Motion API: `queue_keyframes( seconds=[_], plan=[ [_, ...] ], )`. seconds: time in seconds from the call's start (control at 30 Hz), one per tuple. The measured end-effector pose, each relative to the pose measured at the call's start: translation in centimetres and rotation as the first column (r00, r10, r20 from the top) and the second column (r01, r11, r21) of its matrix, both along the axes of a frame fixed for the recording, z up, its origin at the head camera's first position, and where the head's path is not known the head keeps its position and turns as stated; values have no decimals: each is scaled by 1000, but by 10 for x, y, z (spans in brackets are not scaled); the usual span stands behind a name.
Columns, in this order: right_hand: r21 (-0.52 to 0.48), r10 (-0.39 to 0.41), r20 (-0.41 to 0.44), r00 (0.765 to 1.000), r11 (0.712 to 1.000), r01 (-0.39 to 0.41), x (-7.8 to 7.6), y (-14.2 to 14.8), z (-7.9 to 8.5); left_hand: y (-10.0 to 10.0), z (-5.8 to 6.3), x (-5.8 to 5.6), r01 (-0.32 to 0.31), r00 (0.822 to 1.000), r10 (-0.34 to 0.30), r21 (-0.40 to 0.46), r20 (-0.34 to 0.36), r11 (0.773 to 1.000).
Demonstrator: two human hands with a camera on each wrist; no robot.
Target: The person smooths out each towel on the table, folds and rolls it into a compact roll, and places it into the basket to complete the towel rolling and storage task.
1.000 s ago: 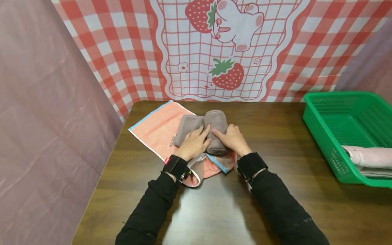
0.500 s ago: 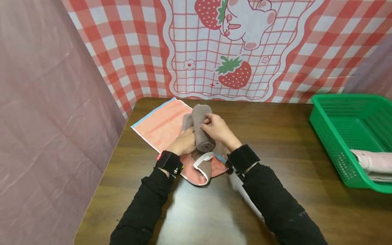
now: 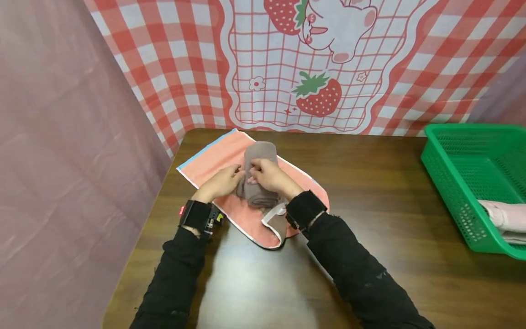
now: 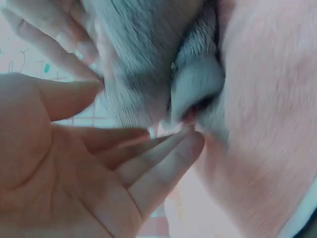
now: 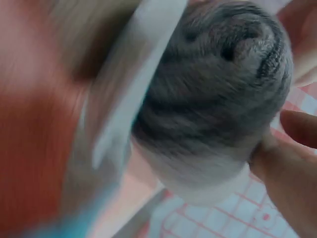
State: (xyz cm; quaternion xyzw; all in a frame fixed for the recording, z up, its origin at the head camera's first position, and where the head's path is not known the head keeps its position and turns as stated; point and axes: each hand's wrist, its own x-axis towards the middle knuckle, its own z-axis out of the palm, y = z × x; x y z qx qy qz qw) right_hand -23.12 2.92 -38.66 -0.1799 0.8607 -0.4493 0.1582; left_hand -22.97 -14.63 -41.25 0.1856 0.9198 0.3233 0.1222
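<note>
A grey-brown towel [image 3: 262,150], wound into a thick roll, lies on a spread peach towel [image 3: 205,160] with white and blue edging. In the head view my right hand [image 3: 269,176] reaches over the roll and grips it, fingers bent on its left side. The roll's spiral end [image 5: 237,44] shows in the right wrist view. My left hand [image 3: 222,183] is at the roll's left side. In the left wrist view its fingers [image 4: 163,168] are nearly straight, tips at a loose grey fold [image 4: 198,84], thumb apart. The peach towel's near corner is folded back, showing a grey-brown underside [image 3: 278,225].
A green plastic basket [image 3: 448,192] stands at the right of the brown wooden table [image 3: 370,178], with a folded pale pink towel [image 3: 507,214] inside. A red-and-white checked cloth [image 3: 164,55] hangs behind, and a pink curtain [image 3: 61,160] on the left.
The grey-brown roll has turned and moved left, and both hands went left with it. More of the peach towel's right part now shows. The left hand has come out from under the roll.
</note>
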Motion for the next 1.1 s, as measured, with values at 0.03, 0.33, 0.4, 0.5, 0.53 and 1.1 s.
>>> queue_keyframes(
  seconds=[0.03, 0.33, 0.4, 0.5, 0.53, 1.1],
  plan=[
    [-21, 12, 19, 1000, 1000, -12, 0, 1, -2, 3, 0, -1, -20, 1000, 20, 10, 10, 1000],
    [-246, -23, 179, 983, 967, 67, -1, 14, -16, 25, -5, -5, -57, 998, 57, -1, -2, 998],
    [-246, -26, 157, 987, 967, 65, 1, 16, -18, 27, -6, -5, -74, 997, 75, -28, 3, 997],
    [-229, -27, 79, 997, 972, 44, 8, 19, -19, 29, -5, -3, -106, 994, 106, -61, 2, 993],
    [-228, -32, 59, 998, 973, 45, 10, 20, -19, 29, -5, -3, -113, 994, 113, -66, 1, 991],
    [10, -262, 140, 955, 965, 264, 16, 46, -31, 32, -6, 1, -213, 977, 213, -44, -8, 976]
  ],
)
